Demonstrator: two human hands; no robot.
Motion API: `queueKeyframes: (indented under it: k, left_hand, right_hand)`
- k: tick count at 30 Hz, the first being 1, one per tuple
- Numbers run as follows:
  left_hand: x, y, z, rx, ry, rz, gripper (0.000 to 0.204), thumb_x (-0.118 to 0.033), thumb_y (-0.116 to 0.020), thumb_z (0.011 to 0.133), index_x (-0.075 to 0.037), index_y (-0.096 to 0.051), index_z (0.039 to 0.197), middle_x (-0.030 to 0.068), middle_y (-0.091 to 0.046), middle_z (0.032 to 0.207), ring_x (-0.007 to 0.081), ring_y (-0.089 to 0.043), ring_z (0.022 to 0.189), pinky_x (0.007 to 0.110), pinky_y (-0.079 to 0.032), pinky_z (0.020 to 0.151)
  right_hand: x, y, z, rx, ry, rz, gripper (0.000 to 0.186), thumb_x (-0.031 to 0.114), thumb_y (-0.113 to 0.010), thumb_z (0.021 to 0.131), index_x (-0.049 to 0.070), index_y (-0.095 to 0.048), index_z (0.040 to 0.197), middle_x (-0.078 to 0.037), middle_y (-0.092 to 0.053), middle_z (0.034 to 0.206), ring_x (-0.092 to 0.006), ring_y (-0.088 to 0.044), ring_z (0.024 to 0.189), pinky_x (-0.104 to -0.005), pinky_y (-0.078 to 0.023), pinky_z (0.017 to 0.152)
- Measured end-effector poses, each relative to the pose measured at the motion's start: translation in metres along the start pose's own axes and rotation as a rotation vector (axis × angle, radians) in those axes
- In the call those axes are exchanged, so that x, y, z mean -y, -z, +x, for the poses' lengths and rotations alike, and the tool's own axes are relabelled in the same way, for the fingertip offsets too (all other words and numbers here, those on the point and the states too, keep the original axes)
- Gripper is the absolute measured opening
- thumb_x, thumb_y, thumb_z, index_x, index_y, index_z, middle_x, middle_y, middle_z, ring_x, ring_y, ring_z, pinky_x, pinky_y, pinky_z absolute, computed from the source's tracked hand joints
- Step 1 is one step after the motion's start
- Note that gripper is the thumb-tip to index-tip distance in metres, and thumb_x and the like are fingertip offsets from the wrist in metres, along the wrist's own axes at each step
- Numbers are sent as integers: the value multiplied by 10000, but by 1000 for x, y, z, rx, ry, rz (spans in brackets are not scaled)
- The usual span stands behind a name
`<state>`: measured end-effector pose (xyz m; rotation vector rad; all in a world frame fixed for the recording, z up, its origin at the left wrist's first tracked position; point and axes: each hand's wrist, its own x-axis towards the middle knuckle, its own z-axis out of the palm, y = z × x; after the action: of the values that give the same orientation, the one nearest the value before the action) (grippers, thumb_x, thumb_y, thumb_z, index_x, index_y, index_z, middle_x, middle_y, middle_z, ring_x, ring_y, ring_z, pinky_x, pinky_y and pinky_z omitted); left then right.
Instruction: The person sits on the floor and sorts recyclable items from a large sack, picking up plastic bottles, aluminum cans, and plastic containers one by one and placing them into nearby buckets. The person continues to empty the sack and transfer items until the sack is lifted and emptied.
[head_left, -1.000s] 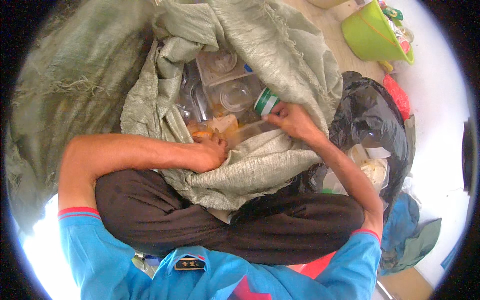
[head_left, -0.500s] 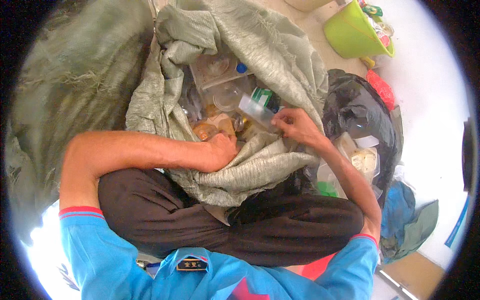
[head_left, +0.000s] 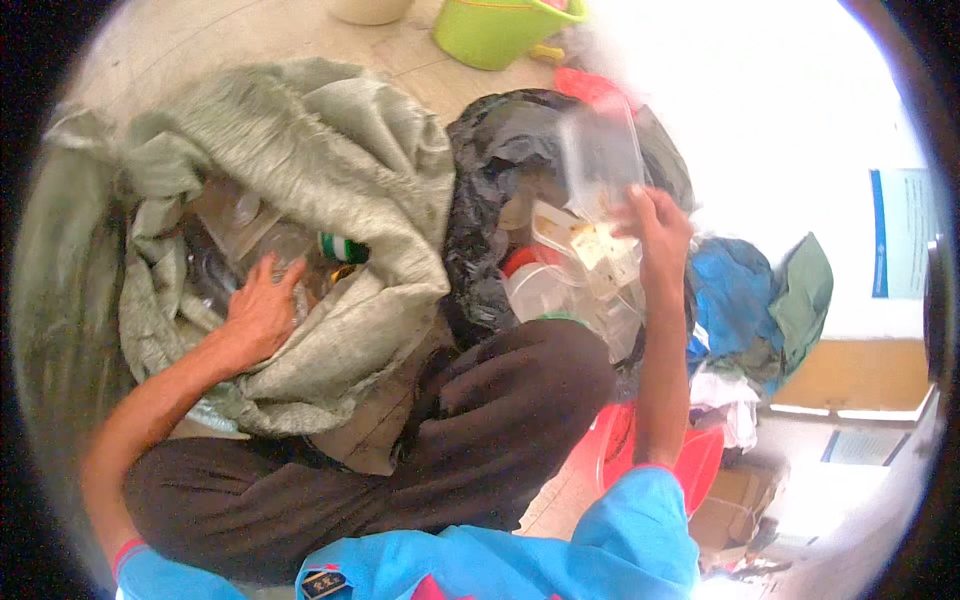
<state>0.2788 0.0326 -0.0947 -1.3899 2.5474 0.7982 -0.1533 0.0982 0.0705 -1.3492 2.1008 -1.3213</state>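
Note:
My left hand (head_left: pixel 262 312) reaches into the pale green woven sack (head_left: pixel 345 150), fingers apart on clear plastic containers (head_left: pixel 240 220), near a green-and-white cylindrical item (head_left: pixel 340 248). My right hand (head_left: pixel 655 225) is raised over the black plastic bag (head_left: pixel 480 180), its fingers closed on a motion-blurred translucent rectangular plastic container (head_left: pixel 595 150). The bag holds white and clear food containers (head_left: pixel 545 290), some stained, and a red item (head_left: pixel 520 262). My crossed legs lie below both bags.
A darker green sack (head_left: pixel 65 330) lies at far left. A lime bucket (head_left: pixel 480 35) and pale container (head_left: pixel 370 8) stand behind. To the right are blue bags (head_left: pixel 735 300), a red tub (head_left: pixel 700 470), cardboard (head_left: pixel 730 500) and a white wall with posters (head_left: pixel 900 230).
The view has turned rightward. My right hand has left the sack and swung over the black bag with the translucent container. My left hand's fingers have spread.

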Motion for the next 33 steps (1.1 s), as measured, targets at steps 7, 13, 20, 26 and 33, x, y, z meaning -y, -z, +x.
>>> queueKeyframes:
  k: [7,13,20,26,33]
  left_hand:
    - [4,-14,20,29,-27,69,465,-228,-562,870,-49,-499,1294,305,-346,1367,450,-402,1248,524,-436,937]
    - [20,-10,18,231,149,-5,919,-693,-587,761,4,-422,1337,285,-431,1263,443,-472,1186,522,-429,942]
    - [37,-7,23,157,252,-56,1042,-536,-759,567,-18,-363,1380,275,-422,1271,462,-511,1129,524,-445,925]
    - [52,62,29,-55,138,-87,971,-501,-750,576,-4,-435,1348,280,-507,1158,437,-529,1117,457,-450,953]
    - [12,215,-91,-689,-28,-504,755,-372,-700,717,-6,-474,1337,138,-578,1208,228,-547,1132,354,-429,967]
  right_hand:
    - [-190,106,-25,-206,-159,-612,274,259,-652,864,-10,-683,903,-108,-682,788,-168,-652,659,-308,-525,557]
    - [-225,114,-1,1,-168,-1004,283,256,-628,830,-1,-683,935,-178,-689,835,-294,-675,768,-412,-512,704]
    - [-156,94,3,261,-257,-1269,545,503,-646,803,-37,-635,879,-231,-650,828,-398,-633,841,-459,-473,738]
    - [-37,5,3,252,126,-710,390,250,-652,891,-1,-605,1185,-138,-661,1106,-222,-628,1025,-343,-474,898]
    - [82,-209,4,1150,533,-317,355,267,-627,882,-20,-631,1091,-172,-684,970,-226,-662,865,-352,-514,767]
